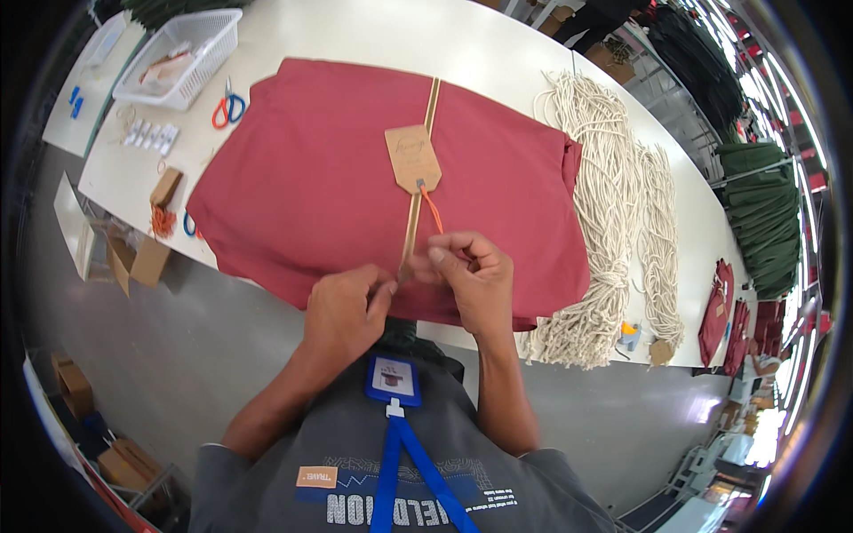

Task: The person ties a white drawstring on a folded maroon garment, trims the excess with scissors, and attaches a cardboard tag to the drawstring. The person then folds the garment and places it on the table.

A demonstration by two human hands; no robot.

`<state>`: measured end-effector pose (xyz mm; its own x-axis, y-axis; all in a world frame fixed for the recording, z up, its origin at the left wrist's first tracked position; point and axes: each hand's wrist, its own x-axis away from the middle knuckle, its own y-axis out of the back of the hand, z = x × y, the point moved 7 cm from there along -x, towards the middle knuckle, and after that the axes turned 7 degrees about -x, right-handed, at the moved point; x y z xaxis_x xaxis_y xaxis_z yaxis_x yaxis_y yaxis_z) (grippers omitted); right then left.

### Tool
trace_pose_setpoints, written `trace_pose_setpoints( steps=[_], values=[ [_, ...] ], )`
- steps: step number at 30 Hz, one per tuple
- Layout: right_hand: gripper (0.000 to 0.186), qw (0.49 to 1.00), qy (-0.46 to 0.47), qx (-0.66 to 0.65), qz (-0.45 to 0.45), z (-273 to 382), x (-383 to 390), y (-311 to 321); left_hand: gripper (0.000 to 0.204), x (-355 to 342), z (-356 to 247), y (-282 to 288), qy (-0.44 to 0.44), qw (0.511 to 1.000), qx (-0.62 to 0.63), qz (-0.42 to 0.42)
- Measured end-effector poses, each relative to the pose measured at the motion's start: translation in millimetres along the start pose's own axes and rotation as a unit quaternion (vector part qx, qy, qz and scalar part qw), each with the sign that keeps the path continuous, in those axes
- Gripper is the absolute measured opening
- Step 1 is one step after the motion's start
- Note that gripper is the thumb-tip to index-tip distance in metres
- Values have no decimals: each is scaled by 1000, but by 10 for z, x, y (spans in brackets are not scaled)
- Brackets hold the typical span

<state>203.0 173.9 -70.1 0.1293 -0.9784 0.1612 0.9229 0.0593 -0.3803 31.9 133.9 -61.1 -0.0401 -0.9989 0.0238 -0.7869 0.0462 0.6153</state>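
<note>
A dark red fabric item, like a bag or folded cover, lies in front of me. A gold zip runs down it toward me. My left hand is closed in a pinch at the zip's near end; the small part between its fingertips is hard to see. A brown card hang tag rests over the zip, with an orange string coming from its eyelet. The string's near end meets the fingers of my right hand, which are pinched together and partly smeared by motion.
Cream cord bundles lie to the right. At left are scissors, a white basket, small white pieces and a brown block with orange strings. Open cardboard boxes stand below the table's left edge.
</note>
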Motion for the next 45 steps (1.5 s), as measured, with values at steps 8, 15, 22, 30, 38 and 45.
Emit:
trace_pose_setpoints(
  steps=[8, 15, 22, 30, 38, 45],
  values=[
    [19, 998, -2, 65, 3, 8, -5, 9, 18, 18, 292, -242, 177, 968, 170, 62],
    [22, 998, 7, 46, 35, -4, 10, -24, 24, 36, 290, -309, 208, 940, 265, 59],
    [17, 992, 41, 110, 39, -6, 7, -24, 27, 48, 272, -323, 215, 921, 321, 60],
    [13, 980, 99, 169, 25, 27, 50, -51, 23, 61, 289, -337, 211, 916, 339, 53],
    [12, 964, 143, 221, 45, 66, 98, -114, 16, 54, 289, -359, 195, 919, 341, 20],
    [10, 963, 121, 237, 31, 35, 163, -112, 14, 56, 267, -365, 209, 932, 297, 22]
  ],
)
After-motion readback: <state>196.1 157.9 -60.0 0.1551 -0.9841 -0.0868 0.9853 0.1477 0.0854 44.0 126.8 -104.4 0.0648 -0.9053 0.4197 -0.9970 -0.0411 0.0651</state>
